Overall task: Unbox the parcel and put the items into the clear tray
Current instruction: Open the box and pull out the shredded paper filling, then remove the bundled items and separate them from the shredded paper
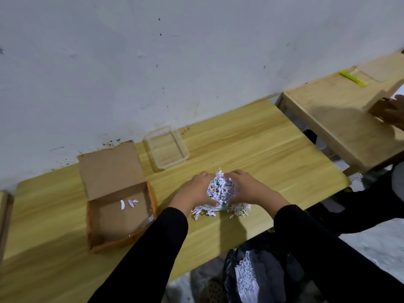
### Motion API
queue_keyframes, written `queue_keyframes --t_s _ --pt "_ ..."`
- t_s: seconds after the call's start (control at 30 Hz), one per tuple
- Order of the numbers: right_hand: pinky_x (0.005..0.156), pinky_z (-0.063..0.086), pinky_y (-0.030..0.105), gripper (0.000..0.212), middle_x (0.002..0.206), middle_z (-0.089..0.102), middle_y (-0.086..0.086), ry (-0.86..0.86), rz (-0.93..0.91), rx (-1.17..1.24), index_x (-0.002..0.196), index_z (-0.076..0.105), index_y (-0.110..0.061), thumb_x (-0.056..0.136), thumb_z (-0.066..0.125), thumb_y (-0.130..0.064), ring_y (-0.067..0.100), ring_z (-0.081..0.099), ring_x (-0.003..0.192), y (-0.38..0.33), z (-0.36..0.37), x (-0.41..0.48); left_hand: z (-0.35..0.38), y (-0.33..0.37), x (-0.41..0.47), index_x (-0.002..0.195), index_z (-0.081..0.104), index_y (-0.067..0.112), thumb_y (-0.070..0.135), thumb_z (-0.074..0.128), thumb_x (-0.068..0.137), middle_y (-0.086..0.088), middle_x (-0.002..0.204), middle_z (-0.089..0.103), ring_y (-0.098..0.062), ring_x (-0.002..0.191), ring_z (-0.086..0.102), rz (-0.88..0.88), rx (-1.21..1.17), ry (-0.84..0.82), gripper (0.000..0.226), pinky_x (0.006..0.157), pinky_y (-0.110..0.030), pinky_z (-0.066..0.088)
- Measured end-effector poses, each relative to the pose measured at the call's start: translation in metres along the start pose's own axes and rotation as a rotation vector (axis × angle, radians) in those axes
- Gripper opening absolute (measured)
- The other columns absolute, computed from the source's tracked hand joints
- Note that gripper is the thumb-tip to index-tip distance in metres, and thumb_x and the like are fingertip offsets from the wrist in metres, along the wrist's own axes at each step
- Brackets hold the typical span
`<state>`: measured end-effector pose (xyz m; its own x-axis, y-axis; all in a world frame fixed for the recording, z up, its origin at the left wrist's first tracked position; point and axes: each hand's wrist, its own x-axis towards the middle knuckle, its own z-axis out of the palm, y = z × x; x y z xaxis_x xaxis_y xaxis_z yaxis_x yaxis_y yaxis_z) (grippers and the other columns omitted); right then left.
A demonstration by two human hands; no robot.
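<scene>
My left hand (pixel 195 189) and my right hand (pixel 247 188) cup a heap of white shredded paper (pixel 220 190) on the wooden table (pixel 251 149), one hand on each side. A bit of green shows inside the shreds; what it is I cannot tell. Loose shreds lie under my wrists. The open cardboard parcel box (pixel 119 215) stands to the left, lid flap up, with only a few paper scraps inside. The clear tray (pixel 166 147) sits behind the heap near the wall, with nothing in it.
A black bag (pixel 255 278) holding shredded paper hangs below the table's front edge. A second wooden table (pixel 341 114) stands at the right, where another person's hand holds a cardboard box (pixel 381 101); a yellow-green tool (pixel 352 78) lies there. The wall runs close behind.
</scene>
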<state>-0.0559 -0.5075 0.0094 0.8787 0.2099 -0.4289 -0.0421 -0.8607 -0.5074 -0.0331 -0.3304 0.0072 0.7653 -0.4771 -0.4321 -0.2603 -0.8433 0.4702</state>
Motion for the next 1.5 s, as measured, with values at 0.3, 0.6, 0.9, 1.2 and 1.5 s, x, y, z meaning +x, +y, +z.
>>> queue_keyframes --t_s 0.3,0.6,0.9,1.2,1.5 --pt "0.099 0.042 0.039 0.054 0.135 0.046 0.012 0.129 -0.1 -0.019 0.131 0.046 -0.014 0.081 0.066 -0.018 0.028 0.048 0.12 -0.029 -0.034 -0.004 -0.035 -0.002 -0.015 0.139 0.037 0.018 0.034 0.068 0.083 -0.004 0.142 0.04 -0.021 0.127 0.042 0.031 -0.02 0.073 0.066 0.102 -0.033 0.037" --pt "0.093 0.037 0.026 0.039 0.122 0.057 0.013 0.171 -0.34 -0.003 0.121 0.055 -0.007 0.083 0.062 -0.01 0.025 0.052 0.115 -0.115 -0.013 0.024 -0.054 -0.065 -0.074 0.133 0.047 0.016 0.032 0.062 0.087 -0.004 0.138 0.048 -0.021 0.127 0.044 -0.111 -0.151 0.345 0.05 0.103 -0.033 0.036" --pt "0.085 0.039 0.024 0.042 0.116 0.06 0.017 -0.162 -0.556 -0.168 0.116 0.059 -0.003 0.074 0.064 -0.001 0.029 0.054 0.107 -0.198 0.076 0.055 -0.017 -0.178 -0.156 0.136 0.037 0.006 0.036 0.064 0.083 -0.016 0.142 0.036 -0.031 0.135 0.031 -0.535 -0.216 0.654 0.067 0.11 -0.041 0.032" --pt "0.087 0.05 0.039 0.041 0.122 0.056 0.014 -0.399 -0.534 -0.565 0.112 0.055 -0.008 0.076 0.071 -0.019 0.031 0.058 0.106 -0.21 0.123 0.08 0.018 -0.206 -0.163 0.14 0.031 0.006 0.005 0.073 0.074 -0.012 0.133 0.049 -0.027 0.12 0.05 -0.627 -0.693 0.687 0.078 0.08 -0.014 0.032" --pt "0.088 0.049 0.039 0.023 0.115 0.058 0.016 -0.218 -0.47 -0.4 0.108 0.061 -0.006 0.087 0.056 -0.012 0.032 0.058 0.101 -0.219 0.148 0.091 0.025 -0.208 -0.158 0.139 0.035 0.014 -0.005 0.069 0.074 -0.006 0.123 0.059 -0.023 0.11 0.057 -0.621 -0.904 0.76 0.076 0.09 -0.031 0.047"
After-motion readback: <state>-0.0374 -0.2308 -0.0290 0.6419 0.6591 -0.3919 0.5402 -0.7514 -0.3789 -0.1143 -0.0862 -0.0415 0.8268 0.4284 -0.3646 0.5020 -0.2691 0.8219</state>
